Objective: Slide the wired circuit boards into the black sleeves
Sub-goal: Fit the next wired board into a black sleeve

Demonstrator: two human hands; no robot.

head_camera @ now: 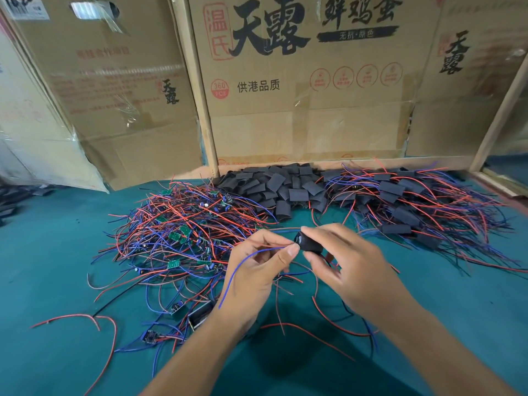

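Note:
My right hand (345, 261) grips a black sleeve (310, 243) between thumb and fingers above the green table. My left hand (258, 261) pinches a blue wire (243, 262) right at the sleeve's open mouth; the wire loops down past my palm. The board on that wire is hidden, apparently inside the sleeve. A tangled heap of green circuit boards with red and blue wires (183, 232) lies to the left. Empty black sleeves (274, 190) are piled at the back centre. Sleeved boards with wires (414, 207) lie in a heap to the right.
Cardboard boxes (308, 90) stand as a wall behind the piles. A few loose boards and wires (183, 318) lie near my left forearm. The green table surface (51, 267) extends left and toward me.

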